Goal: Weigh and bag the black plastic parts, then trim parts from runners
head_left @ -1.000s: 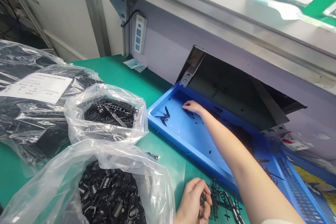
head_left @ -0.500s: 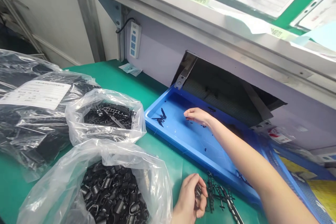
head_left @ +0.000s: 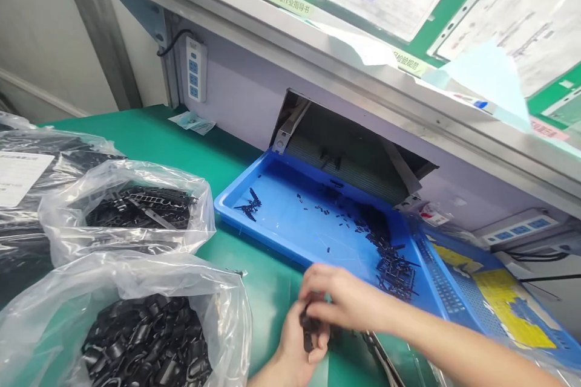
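Black clip (head_left: 309, 331) sits at six o'clock above the green table (head_left: 272, 290), pinched by left hand (head_left: 293, 351) and right hand (head_left: 341, 301) (both sets of fingers closed on it). A bag of black parts (head_left: 136, 338) lies at eight o'clock, a blue tray (head_left: 281, 217) beyond at twelve.
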Available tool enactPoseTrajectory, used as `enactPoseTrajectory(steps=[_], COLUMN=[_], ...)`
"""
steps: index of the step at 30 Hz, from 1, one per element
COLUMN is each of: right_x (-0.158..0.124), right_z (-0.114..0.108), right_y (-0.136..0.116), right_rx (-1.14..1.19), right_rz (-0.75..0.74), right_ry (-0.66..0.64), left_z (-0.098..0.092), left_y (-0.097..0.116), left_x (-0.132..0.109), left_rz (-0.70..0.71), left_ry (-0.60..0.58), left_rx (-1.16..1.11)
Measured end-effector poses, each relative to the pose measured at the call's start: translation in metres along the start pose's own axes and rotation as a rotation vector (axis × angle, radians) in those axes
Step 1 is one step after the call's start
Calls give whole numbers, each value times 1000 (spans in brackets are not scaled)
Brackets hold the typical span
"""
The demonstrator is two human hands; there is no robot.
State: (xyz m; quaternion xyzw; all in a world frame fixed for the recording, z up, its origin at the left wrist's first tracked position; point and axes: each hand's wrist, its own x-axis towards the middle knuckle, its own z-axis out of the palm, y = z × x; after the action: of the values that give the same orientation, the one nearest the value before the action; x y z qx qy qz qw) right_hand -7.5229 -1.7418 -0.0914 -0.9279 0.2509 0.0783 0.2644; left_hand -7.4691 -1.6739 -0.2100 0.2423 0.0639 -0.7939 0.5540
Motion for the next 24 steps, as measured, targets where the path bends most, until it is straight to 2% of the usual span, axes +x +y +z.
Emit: enactPoseTrajectory(steps=[2, 4, 6, 9, 12, 15, 20, 24], right_x=[14, 33, 52, 76, 88, 81, 39, 20], right_z=[-29, -55, -71, -72, -65, -75, -104, -98], right_y=[27, 62, 98, 137, 153, 165, 194, 207], right_rx=[-34, -101, -113, -91, -60, -44, -69, -85], right_rz=[121, 408, 552, 665, 721, 786, 965, 1023], right_ry=[151, 260, 296, 293, 271, 265, 293, 274], left_z=[0, 1, 1, 1, 1, 1, 2, 3], left_y=[2, 2, 1, -1, -2, -2, 1, 1], left_x=[-1, 0, 0, 3, 3, 1, -3, -3], left_rz=[39, 86, 107, 118, 114, 106, 112, 115], left_ry=[-59, -98, -101, -103, -93, -77, -87, -75], left_rx=[50, 92, 132, 174, 201, 222, 243, 251])
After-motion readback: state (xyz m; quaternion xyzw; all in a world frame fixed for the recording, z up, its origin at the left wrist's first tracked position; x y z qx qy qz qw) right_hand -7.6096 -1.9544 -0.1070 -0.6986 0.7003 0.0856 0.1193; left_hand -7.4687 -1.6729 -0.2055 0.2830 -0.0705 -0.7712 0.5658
